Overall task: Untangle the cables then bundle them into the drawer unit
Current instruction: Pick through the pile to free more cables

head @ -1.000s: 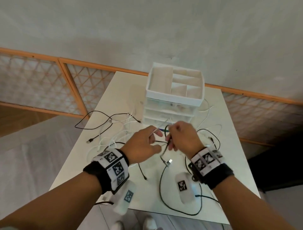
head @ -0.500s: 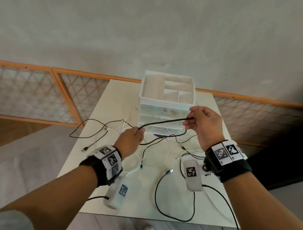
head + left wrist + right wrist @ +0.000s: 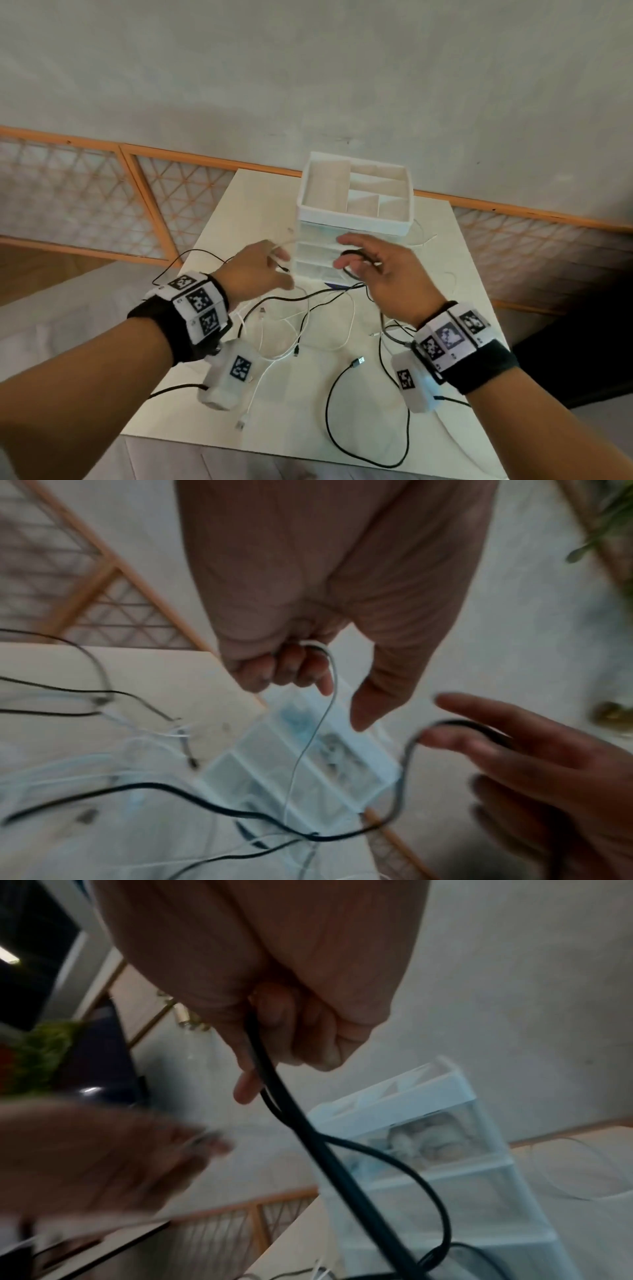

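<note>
In the head view both hands hover in front of the white drawer unit (image 3: 352, 222) on the white table (image 3: 455, 274). My left hand (image 3: 279, 263) pinches a thin white cable (image 3: 284, 241); the left wrist view shows its fingers (image 3: 291, 666) curled round that white cable (image 3: 330, 696). My right hand (image 3: 349, 257) has a black cable (image 3: 308, 296) looped over its fingers. In the right wrist view the fingers (image 3: 291, 1042) curl round the black cable (image 3: 308, 1137), which trails down to the table. More black and white cables (image 3: 274, 342) lie tangled below the hands.
A black USB cable (image 3: 329, 411) curves along the table's front edge. A white plug (image 3: 240, 425) lies near the front left corner. The drawer unit's open top tray has dividers. A wooden lattice rail (image 3: 154, 205) runs behind the table.
Half a second ago the hands held a black cable stretched between them. Now they are closer together before the drawers, the left on a white cable, the right with the black cable looped.
</note>
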